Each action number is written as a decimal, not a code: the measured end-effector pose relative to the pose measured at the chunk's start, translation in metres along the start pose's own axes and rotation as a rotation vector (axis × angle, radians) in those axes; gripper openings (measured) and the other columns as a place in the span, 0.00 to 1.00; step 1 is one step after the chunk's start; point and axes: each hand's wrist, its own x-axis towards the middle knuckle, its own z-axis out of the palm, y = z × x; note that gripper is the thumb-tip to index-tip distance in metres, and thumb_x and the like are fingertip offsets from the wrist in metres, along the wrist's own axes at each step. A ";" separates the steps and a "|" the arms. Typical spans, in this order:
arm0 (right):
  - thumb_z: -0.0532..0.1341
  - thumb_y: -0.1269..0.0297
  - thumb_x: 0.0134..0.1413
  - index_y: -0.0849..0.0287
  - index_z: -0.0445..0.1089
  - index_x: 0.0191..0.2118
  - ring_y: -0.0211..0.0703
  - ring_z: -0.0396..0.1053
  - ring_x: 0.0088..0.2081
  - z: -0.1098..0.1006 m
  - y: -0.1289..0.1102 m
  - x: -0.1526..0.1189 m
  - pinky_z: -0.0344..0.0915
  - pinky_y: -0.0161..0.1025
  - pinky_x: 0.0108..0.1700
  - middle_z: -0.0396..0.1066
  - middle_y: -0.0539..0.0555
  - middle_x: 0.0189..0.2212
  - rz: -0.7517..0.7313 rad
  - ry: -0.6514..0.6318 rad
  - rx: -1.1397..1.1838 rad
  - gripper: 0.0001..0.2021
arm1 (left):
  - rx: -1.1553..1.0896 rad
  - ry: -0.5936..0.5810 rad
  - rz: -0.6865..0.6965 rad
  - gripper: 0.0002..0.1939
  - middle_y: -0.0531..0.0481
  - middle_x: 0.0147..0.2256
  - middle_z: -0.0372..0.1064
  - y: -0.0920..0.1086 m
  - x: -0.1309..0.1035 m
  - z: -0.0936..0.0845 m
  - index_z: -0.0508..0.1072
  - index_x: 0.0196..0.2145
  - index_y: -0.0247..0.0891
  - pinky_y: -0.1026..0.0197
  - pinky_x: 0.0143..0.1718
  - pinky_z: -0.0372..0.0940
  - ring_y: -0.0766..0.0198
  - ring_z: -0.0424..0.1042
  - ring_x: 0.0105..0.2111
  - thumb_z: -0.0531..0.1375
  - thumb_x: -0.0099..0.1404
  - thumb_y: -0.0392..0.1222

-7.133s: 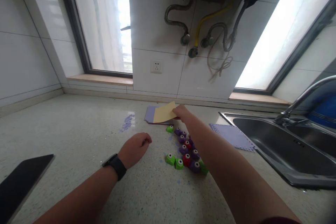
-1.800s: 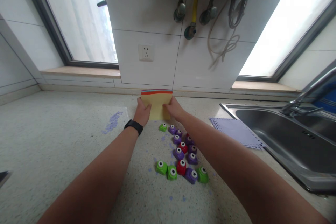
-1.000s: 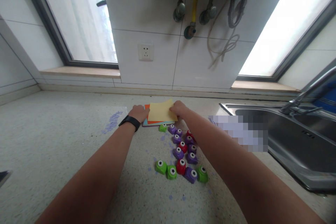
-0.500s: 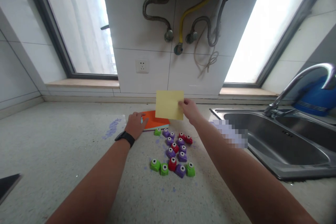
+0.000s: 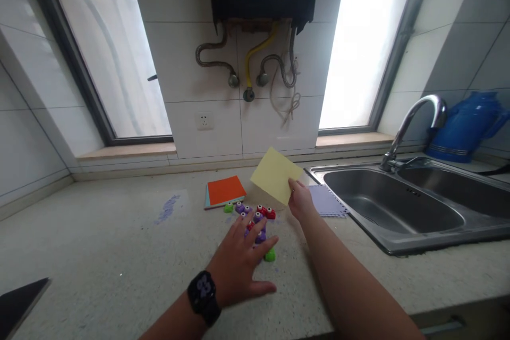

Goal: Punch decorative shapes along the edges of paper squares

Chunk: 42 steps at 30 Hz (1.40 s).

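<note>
A sheet of yellow paper [image 5: 274,176] is pinched at its lower right edge by my right hand [image 5: 300,201], tilted above the counter. With fingers spread and nothing held, my left hand [image 5: 244,260] hovers over the small craft punches and hides several of them. Red punches [image 5: 265,212], purple ones [image 5: 239,206] and green ones [image 5: 270,254] show around its fingers. Behind them lies a stack of coloured paper with an orange sheet [image 5: 227,190] on top. Right of my right hand, a light purple sheet with notched edges [image 5: 324,201] lies by the sink.
A steel double sink [image 5: 392,196] with a tap [image 5: 410,122] fills the right side, a blue jug [image 5: 464,126] behind it. Purple bits of paper [image 5: 168,209] lie on the left of the counter [image 5: 99,239]. A dark flat object [image 5: 22,305] is at the lower left.
My left hand has left the paper stack and moved right and nearer, over the punches. The yellow sheet has turned in my right hand. The view has tilted up and shifted.
</note>
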 end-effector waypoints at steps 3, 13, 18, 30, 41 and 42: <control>0.64 0.64 0.50 0.55 0.73 0.39 0.52 0.79 0.39 0.004 0.004 -0.004 0.78 0.47 0.41 0.81 0.56 0.38 0.052 -0.026 0.037 0.09 | 0.040 -0.024 -0.072 0.45 0.38 0.69 0.53 0.007 0.020 0.019 0.62 0.66 0.55 0.25 0.65 0.40 0.30 0.44 0.69 0.61 0.55 0.73; 0.61 0.59 0.67 0.62 0.71 0.50 0.44 0.76 0.40 0.011 0.005 -0.016 0.75 0.45 0.42 0.75 0.56 0.44 0.290 -0.138 0.008 0.13 | 0.150 -0.012 -0.101 0.30 0.40 0.66 0.60 -0.040 0.012 0.011 0.66 0.64 0.51 0.31 0.62 0.51 0.40 0.61 0.62 0.60 0.66 0.60; 0.61 0.58 0.66 0.61 0.69 0.54 0.46 0.74 0.42 0.017 0.014 -0.022 0.74 0.47 0.43 0.72 0.57 0.48 0.437 -0.207 -0.038 0.16 | 0.161 -0.010 -0.065 0.42 0.41 0.68 0.55 -0.068 -0.006 -0.007 0.57 0.69 0.50 0.34 0.64 0.49 0.39 0.57 0.65 0.62 0.63 0.64; 0.62 0.66 0.61 0.63 0.73 0.44 0.48 0.77 0.40 0.039 0.033 -0.045 0.73 0.46 0.44 0.78 0.57 0.38 0.410 -0.382 0.032 0.08 | 0.061 -0.021 -0.037 0.44 0.39 0.54 0.70 -0.112 0.007 -0.007 0.70 0.61 0.44 0.47 0.51 0.65 0.43 0.70 0.50 0.63 0.54 0.72; 0.63 0.65 0.48 0.58 0.73 0.38 0.52 0.78 0.37 0.047 0.018 -0.050 0.73 0.46 0.41 0.80 0.55 0.31 0.323 -0.367 0.073 0.09 | -0.063 0.157 -0.114 0.53 0.35 0.63 0.61 -0.120 -0.017 -0.015 0.65 0.64 0.41 0.36 0.65 0.48 0.34 0.56 0.64 0.66 0.48 0.74; 0.64 0.65 0.48 0.58 0.74 0.38 0.51 0.78 0.36 0.049 0.015 -0.053 0.72 0.46 0.41 0.80 0.55 0.32 0.320 -0.381 0.074 0.09 | -0.085 0.203 -0.147 0.49 0.36 0.64 0.60 -0.114 -0.023 -0.016 0.64 0.65 0.41 0.36 0.66 0.47 0.35 0.55 0.65 0.64 0.53 0.72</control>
